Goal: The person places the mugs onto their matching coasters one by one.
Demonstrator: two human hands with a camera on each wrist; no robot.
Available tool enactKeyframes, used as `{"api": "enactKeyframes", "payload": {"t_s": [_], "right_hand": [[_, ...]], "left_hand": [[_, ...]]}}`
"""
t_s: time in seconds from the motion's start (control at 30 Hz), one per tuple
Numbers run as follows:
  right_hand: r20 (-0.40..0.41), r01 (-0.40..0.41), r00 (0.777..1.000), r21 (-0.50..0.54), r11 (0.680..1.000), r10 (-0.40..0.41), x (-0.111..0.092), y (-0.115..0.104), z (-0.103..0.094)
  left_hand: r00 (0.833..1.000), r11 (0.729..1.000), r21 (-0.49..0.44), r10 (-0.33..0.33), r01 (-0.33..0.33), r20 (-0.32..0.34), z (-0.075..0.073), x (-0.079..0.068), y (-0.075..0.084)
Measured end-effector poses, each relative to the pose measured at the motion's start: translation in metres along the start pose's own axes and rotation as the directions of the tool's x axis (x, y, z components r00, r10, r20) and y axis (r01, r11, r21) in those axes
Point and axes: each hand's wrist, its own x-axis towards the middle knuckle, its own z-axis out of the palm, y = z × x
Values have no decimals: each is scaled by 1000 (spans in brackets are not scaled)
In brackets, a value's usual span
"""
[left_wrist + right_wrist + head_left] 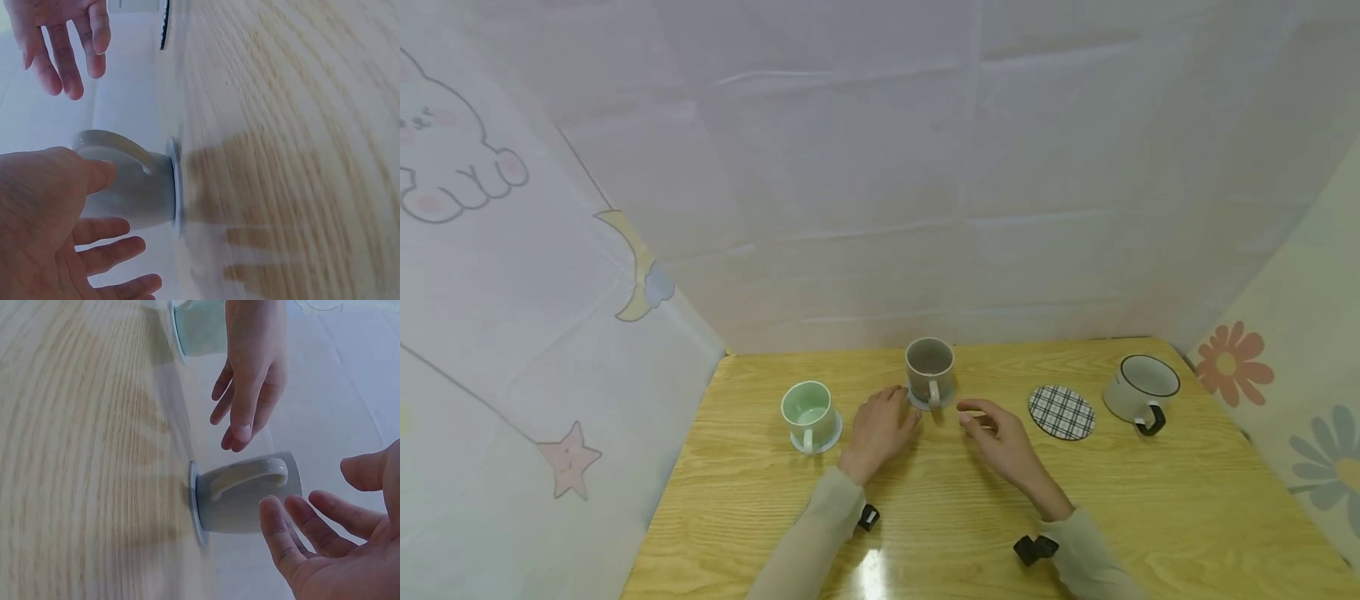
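Cream sleeves [812, 533] stretched over the wood-grain table [955, 517], the left hand [877, 429] and the right hand [1000, 443] relaxed, fingers loosely parted, one on each side of a taupe mug [919, 377] that stood upright on a pale blue coaster [917, 402], handle toward the person. Left of the hands, a mint-green mug [807, 410] sat on a pale coaster [829, 445]; to their right lay a round plaid coaster [1062, 412], with a black-rimmed white mug [1123, 400] just beside it.
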Motion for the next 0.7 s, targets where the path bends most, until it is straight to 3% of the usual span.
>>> {"api": "enactKeyframes", "payload": {"t_s": [0.23, 0.7], "right_hand": [[-26, 35, 999, -40, 999, -36, -5, -2, -17], [-119, 17, 992, -117, 993, -31, -20, 0, -52]], "left_hand": [[1000, 1000, 20, 13, -13, -9, -6, -4, 9], [985, 995, 22, 99, -97, -141, -24, -7, 27]]}}
